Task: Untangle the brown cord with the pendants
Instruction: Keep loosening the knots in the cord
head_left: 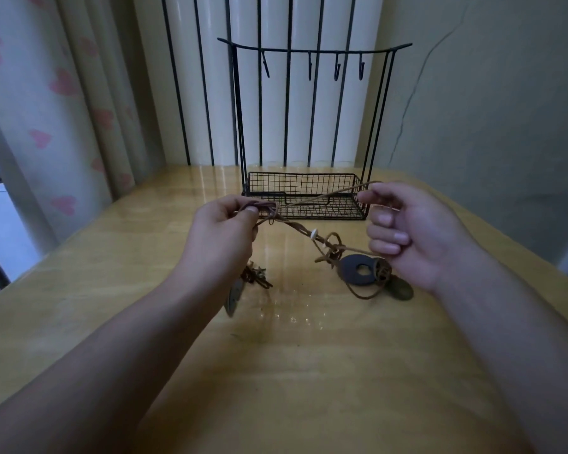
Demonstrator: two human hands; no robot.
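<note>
A tangled brown cord [300, 228] stretches between my two hands above the wooden table. My left hand [225, 231] pinches a knotted loop of it near the wire basket. My right hand [410, 234] has its fingers curled around other strands, one running up over its forefinger. A small white bead [314, 233] sits on the cord's middle. A dark ring-shaped pendant [361, 269] and an olive oval pendant [402, 290] lie under my right hand. Below my left hand hang a grey leaf-shaped pendant [235, 298] and a small star charm [260, 271].
A black wire rack with a mesh basket [304, 199] and a bar of several hooks [312, 65] stands at the back of the table [276, 371]. Behind it are white radiator columns, with a curtain to the left and a wall to the right.
</note>
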